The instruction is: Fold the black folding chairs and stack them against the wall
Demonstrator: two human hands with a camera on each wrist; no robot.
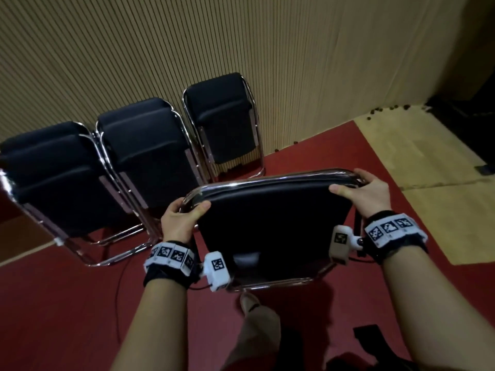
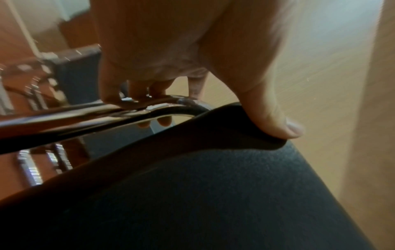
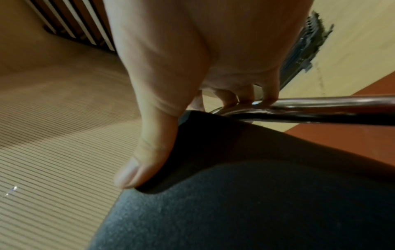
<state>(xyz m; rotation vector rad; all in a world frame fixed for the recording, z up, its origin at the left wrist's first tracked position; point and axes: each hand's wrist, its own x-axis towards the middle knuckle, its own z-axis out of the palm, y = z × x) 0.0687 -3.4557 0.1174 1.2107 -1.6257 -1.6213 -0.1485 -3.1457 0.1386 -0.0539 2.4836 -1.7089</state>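
Note:
I hold a folded black folding chair [image 1: 273,223] in front of me by its top corners. My left hand [image 1: 182,215] grips the left corner, fingers curled round the chrome tube [image 2: 149,108] and thumb pressing the black pad [image 2: 213,194]. My right hand [image 1: 367,191] grips the right corner the same way, fingers over the chrome tube [image 3: 320,104], thumb on the pad [image 3: 256,203]. Three groups of folded black chairs lean against the ribbed wall: a left stack [image 1: 53,178], a middle stack [image 1: 150,148] and a single chair [image 1: 225,116] on the right.
The ribbed beige wall [image 1: 321,62] runs behind the chairs. The floor is red carpet [image 1: 67,303] with pale boards [image 1: 428,183] to the right. A thin cable [image 1: 119,290] lies on the carpet. My leg and foot [image 1: 254,317] are below the held chair.

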